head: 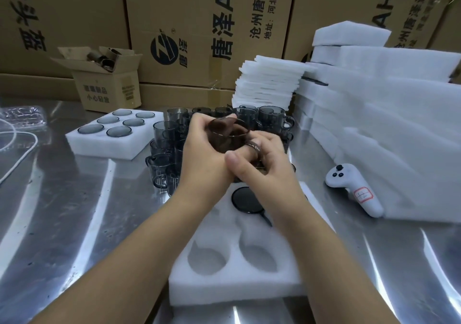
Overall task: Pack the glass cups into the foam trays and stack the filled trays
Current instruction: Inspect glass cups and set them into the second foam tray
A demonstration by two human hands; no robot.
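Note:
Both hands hold one smoky grey glass cup (228, 134) above the far end of a white foam tray (234, 288). My left hand (204, 149) wraps the cup's body from the left. My right hand (259, 166) grips it at the handle side. The tray lies in front of me with one cup (245, 200) seated in a far hole and two near holes bare. Behind the hands stands a cluster of several loose grey cups (169, 146). A filled foam tray (109, 134) with several cups sits at the left.
Tall stacks of white foam (269, 84) and foam blocks (399, 134) fill the right. A white controller (354, 191) lies beside them. An open small carton (107, 84) and big cartons stand behind. A white cable (22, 154) and plastic wrap lie at the left on the steel table (74, 211).

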